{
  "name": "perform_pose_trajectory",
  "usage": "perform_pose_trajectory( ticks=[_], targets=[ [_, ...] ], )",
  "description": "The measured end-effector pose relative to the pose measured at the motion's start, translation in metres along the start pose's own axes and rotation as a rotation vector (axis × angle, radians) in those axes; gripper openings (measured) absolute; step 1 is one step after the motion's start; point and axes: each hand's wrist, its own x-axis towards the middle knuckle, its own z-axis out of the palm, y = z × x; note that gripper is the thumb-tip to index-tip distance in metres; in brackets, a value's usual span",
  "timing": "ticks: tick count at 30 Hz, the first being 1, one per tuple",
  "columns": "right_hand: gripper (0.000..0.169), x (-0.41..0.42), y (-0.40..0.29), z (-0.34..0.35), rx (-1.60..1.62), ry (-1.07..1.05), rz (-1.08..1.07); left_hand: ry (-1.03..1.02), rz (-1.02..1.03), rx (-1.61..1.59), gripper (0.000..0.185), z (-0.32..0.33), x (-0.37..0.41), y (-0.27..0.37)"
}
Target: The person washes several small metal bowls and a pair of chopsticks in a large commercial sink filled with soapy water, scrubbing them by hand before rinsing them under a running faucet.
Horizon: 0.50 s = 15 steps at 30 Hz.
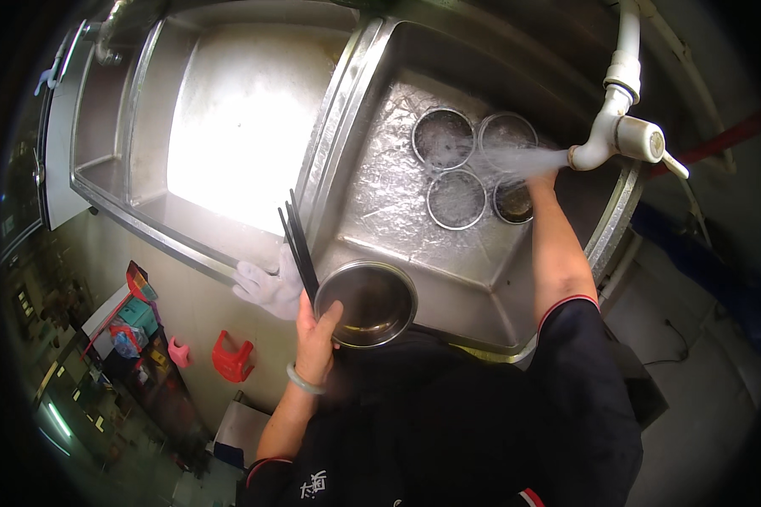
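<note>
My left hand (317,329) grips a round metal bowl (371,304) by its rim, thumb inside, at the sink's front edge. Several black chopsticks (299,244) stick up from the same hand, beside the bowl. My right hand (543,180) reaches down into the right-hand sink basin (380,222); spray hides most of its fingers, so its grip cannot be made out. Next to it is a round metal bowl (512,201), partly covered by the arm. Three more round vessels, a left one (444,138), a front one (456,199) and a back one (508,136), stand on the basin floor.
Water sprays from a white plastic tap (609,136) over the vessels. A pale glove (269,282) hangs over the front rim left of my hand. Another steel basin (241,127) adjoins on the left. A red plastic stool (233,357) stands on the floor.
</note>
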Motion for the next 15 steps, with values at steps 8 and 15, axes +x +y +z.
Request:
perform_pose_trajectory(
  ticks=[8,15],
  targets=[
    [0.029,-0.021,-0.086,-0.095,-0.340,-0.211,0.005,-0.043,0.077,-0.066,0.055,-0.001,0.001,-0.003],
    [0.039,-0.089,-0.119,-0.061,1.011,-0.630,0.526,-0.071,0.003,-0.052,0.057,-0.010,-0.002,0.000]
  ],
)
